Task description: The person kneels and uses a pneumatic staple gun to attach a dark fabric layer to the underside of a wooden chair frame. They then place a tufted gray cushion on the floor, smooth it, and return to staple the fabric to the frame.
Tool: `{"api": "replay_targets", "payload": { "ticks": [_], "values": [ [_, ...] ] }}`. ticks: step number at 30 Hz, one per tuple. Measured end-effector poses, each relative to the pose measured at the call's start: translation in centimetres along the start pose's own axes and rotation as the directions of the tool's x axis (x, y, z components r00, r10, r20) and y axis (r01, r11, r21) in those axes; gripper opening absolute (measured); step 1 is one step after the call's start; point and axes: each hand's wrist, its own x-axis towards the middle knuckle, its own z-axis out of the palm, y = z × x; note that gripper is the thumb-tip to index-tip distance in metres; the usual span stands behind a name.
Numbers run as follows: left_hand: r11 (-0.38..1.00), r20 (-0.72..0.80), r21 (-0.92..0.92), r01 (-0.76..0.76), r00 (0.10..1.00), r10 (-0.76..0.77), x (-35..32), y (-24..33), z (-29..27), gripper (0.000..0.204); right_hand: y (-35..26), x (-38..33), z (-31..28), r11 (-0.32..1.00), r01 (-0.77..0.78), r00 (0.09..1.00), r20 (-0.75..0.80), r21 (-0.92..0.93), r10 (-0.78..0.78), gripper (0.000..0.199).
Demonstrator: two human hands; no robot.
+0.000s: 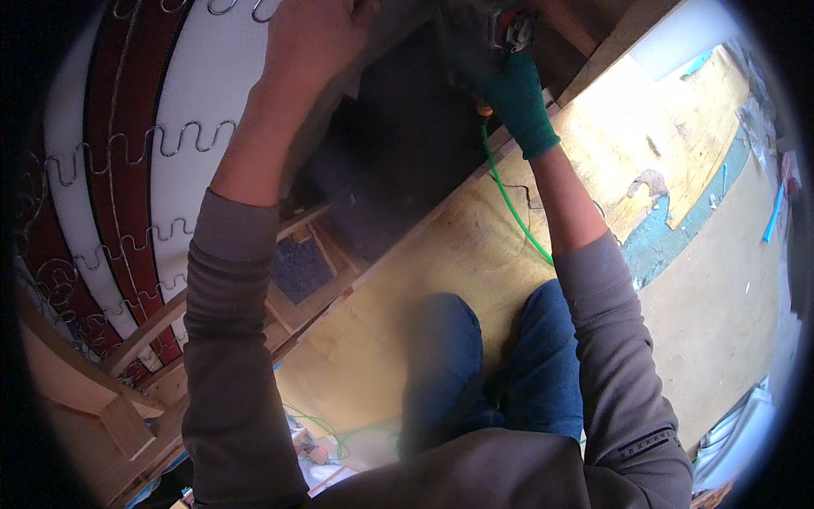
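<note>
grey fabric (373, 51) is pinned by the bare left hand (314, 38) at the frame's (314, 297) top edge while a pneumatic stapler (492, 34) is gripped in the gloved right hand (517, 97); steady aim is judged necessary.

zigzag springs (161, 140), plywood floor (475, 254), blue jeans (543, 356)

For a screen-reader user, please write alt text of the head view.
A person's gloved right hand grips a tool with a green hose, while the bare left hand presses dark fabric onto a wooden frame beside zigzag springs.
</note>
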Motion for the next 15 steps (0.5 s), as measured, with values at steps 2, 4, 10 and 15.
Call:
{"api": "replay_targets", "payload": {
  "ticks": [2,4,10,15],
  "values": [
    [1.000,0.005,0.000,-0.001,1.000,0.001,0.0,0.0,0.0,0.022,0.5,-0.1,-0.2,0.985,-0.139,0.983,0.107,-0.101,0.149,0.040],
    [1.000,0.011,-0.001,-0.001,1.000,0.001,0.1,0.0,-0.1,0.022,0.9,-0.4,0.4,0.967,-0.203,0.968,0.119,-0.156,0.222,0.037],
    [1.000,0.035,-0.004,-0.005,0.999,0.006,0.1,0.1,-0.3,0.023,0.9,-3.0,4.6,0.994,0.063,0.998,0.010,-0.087,-0.063,0.028],
    [1.000,0.049,-0.010,-0.011,0.999,0.011,0.2,0.0,-0.4,0.024,-0.4,-4.9,5.5,0.925,0.297,0.955,0.088,-0.239,-0.284,0.025]
  ]
}}
